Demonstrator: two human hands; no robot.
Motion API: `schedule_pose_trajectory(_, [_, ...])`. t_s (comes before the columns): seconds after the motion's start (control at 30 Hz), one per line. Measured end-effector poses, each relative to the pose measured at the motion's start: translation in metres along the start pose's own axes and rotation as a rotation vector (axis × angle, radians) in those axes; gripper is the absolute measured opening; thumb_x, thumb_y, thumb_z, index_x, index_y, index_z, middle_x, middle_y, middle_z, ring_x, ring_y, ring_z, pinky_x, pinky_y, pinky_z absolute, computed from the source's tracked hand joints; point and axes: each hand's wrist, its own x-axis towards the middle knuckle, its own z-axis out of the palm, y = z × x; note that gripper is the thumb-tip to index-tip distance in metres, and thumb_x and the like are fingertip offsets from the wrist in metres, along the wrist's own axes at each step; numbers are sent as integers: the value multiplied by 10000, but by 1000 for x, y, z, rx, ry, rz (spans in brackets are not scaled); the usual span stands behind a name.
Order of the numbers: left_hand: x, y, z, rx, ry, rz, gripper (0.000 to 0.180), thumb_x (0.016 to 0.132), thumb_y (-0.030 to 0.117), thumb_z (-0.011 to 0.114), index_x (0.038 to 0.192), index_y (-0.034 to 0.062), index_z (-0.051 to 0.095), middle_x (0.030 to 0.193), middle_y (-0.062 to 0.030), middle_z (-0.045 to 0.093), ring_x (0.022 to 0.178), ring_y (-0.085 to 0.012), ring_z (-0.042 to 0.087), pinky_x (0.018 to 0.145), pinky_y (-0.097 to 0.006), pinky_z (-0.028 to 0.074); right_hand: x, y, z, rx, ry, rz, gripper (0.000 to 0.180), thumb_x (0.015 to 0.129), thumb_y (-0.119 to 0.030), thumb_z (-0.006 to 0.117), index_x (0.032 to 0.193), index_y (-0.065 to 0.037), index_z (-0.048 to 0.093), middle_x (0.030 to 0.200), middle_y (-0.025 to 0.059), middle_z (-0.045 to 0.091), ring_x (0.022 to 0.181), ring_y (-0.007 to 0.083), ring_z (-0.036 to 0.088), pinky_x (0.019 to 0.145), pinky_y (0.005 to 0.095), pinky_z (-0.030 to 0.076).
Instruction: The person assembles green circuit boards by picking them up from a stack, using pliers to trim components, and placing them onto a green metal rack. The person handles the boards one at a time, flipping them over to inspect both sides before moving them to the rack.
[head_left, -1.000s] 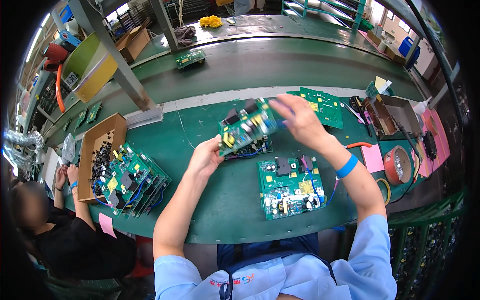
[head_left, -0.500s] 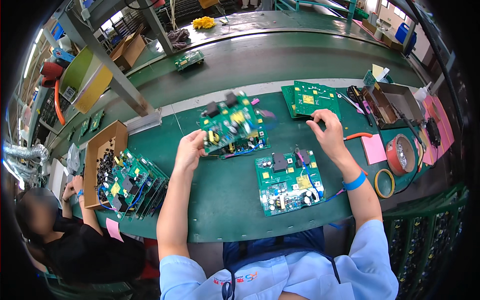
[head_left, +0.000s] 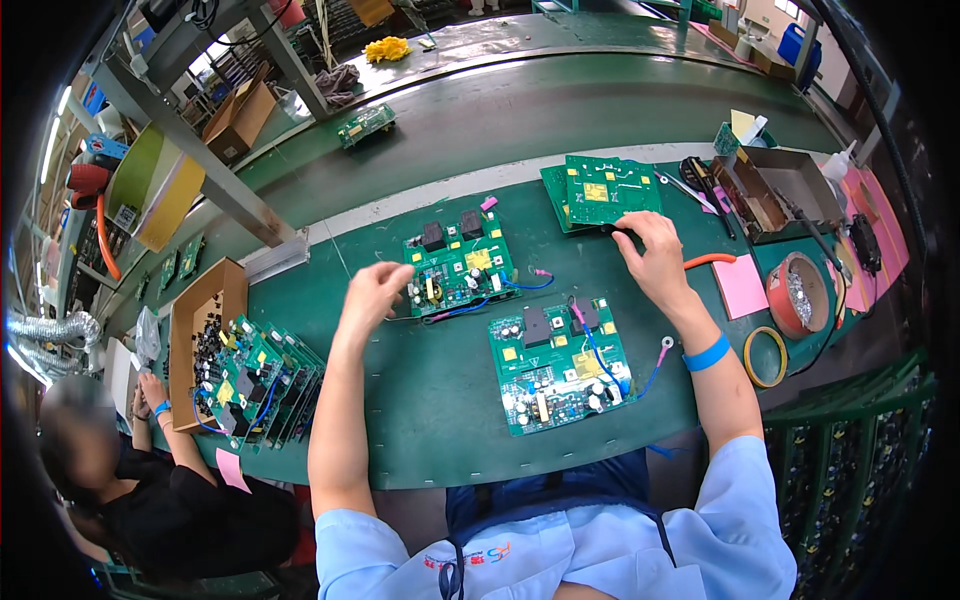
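A green circuit board [head_left: 465, 268] with black blocks, yellow patches and a blue wire lies left of centre on the green bench. Beside its left edge is my left hand [head_left: 375, 298], fingers loosely bent and holding nothing I can see. Another populated board [head_left: 560, 365], with blue leads, lies nearer me. Flat green boards [head_left: 610, 190] are stacked beyond my right hand [head_left: 655, 258]. That hand's thumb and forefinger come together in a pinch at the stack's near edge; a small dark thing shows at the fingertips, too small to name.
At the left, populated boards [head_left: 265, 385] lean together by a cardboard box [head_left: 180, 345] of black parts, near a co-worker [head_left: 120, 470]. At the right are pink paper [head_left: 738, 287], a red-rimmed bowl [head_left: 775, 300], a tape roll [head_left: 765, 360] and a tool tray [head_left: 740, 205].
The board that my left hand held raised and tilted now lies on the bench, let go. My left hand has drawn slightly away; my right hand has moved only a little.
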Motion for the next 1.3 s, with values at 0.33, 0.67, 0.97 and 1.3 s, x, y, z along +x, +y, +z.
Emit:
schedule_pose_trajectory(0.33, [198,-16,-12,-27,336,40,372,728,246,573,1019,21,518,898,-93,561,791,-168,526,638,-304,431,7,-13,1,-310,-77,-9,528,615,-129,647,1095,-55,441,1145,156,380,1093,320,336,888,440,269])
schedule_pose_trajectory(0.67, [322,-69,-47,-1116,400,47,453,779,109,458,1209,155,320,797,11,476,646,-111,427,617,-353,403,1,-4,16,-338,-279,82,633,573,-182,689,1125,-55,407,1147,174,371,1094,320,333,905,459,242])
schedule_pose_trajectory(0.97, [348,-67,-59,-1194,165,82,285,854,169,362,1129,129,301,1202,-112,319,942,-326,474,775,-472,420,4,-1,15,-309,-291,137,615,557,-170,692,1104,-76,427,1128,157,385,1084,296,345,896,449,249])
schedule_pose_trajectory(1.3, [374,-37,-24,-719,277,-282,173,732,239,605,679,105,508,557,1,500,356,-63,376,286,-196,233,5,-2,16,-313,-291,149,611,562,-156,682,1108,-70,421,1126,153,385,1088,298,339,899,444,241])
